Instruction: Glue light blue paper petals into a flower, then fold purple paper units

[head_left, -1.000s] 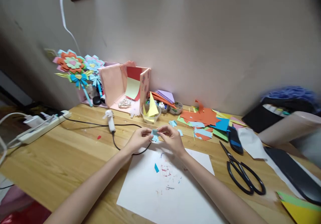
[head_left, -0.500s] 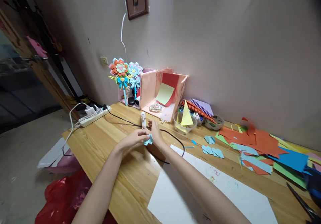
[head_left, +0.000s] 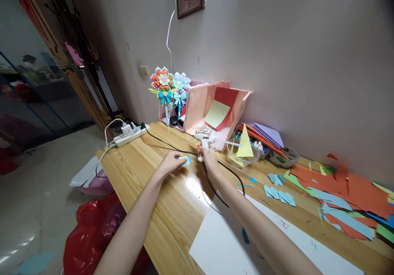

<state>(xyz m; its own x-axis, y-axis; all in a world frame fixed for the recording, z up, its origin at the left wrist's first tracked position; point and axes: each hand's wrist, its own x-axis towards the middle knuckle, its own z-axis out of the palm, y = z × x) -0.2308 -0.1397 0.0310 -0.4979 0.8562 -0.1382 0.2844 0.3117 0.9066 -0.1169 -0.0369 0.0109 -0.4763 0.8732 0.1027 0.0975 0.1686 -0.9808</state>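
Pinched between the thumb and fingers of my left hand [head_left: 170,165] is a folded light-blue paper piece [head_left: 187,160], held just above the wooden table. My right hand [head_left: 210,161] is closed around the handle of a white hot glue gun [head_left: 206,141]. Its nozzle points left, and a clear glue stick [head_left: 232,143] sticks out of its back. From the grip a black cord [head_left: 220,199] loops over the table. The paper and the gun are a short way apart. Several folded light-blue pieces [head_left: 279,195] lie to the right.
Behind the hands stand a pink box [head_left: 197,106] and paper flowers [head_left: 163,80]. A clear bowl [head_left: 243,158] holds yellow paper. Coloured paper scraps [head_left: 332,184] cover the right side, and a white sheet [head_left: 221,238] lies in front. A power strip [head_left: 131,136] is at the left edge.
My right hand has taken hold of the glue gun, which stood upright behind the hands, and turned it sideways. My left hand still pinches the paper. The camera view has swung left.
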